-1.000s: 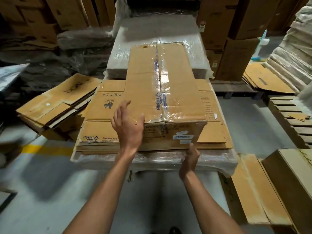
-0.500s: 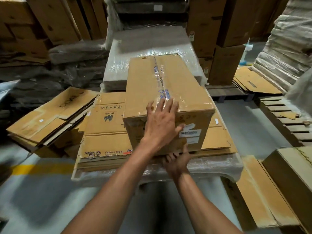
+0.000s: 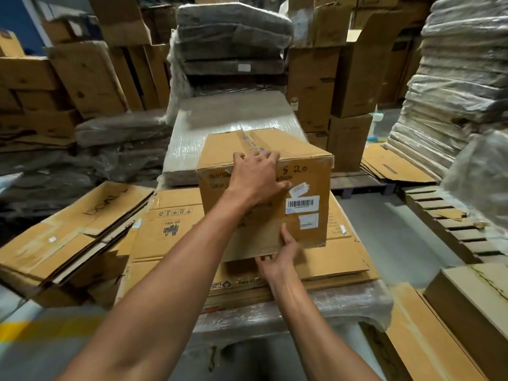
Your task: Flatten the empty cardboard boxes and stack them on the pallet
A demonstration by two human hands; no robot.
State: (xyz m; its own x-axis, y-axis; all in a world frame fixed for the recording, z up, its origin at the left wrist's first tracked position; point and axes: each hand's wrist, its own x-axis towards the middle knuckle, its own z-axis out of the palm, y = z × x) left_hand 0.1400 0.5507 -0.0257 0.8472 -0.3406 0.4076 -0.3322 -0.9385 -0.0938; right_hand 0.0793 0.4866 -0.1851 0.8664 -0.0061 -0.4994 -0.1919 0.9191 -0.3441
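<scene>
A taped brown cardboard box [image 3: 313,177] with a barcode label stands tilted on a stack of flattened boxes [image 3: 170,237]. That stack lies on a plastic-wrapped pallet load [image 3: 343,306] in front of me. My left hand [image 3: 258,180] lies across the box's near face, its fingers curled over the top edge by the tape seam. My right hand [image 3: 280,257] holds the box's bottom edge, thumb on the front face and fingers underneath.
More flattened boxes [image 3: 68,237] lean at the left. A bare wooden pallet [image 3: 450,215] lies at the right, with an upright box [image 3: 472,298] and flat cardboard [image 3: 420,339] on the floor nearer me. Wrapped stacks [image 3: 233,111] stand behind.
The box has gone from lying low on the stack to standing up on it. My left hand moved from its left side up to the top edge. My right hand stayed at the bottom edge.
</scene>
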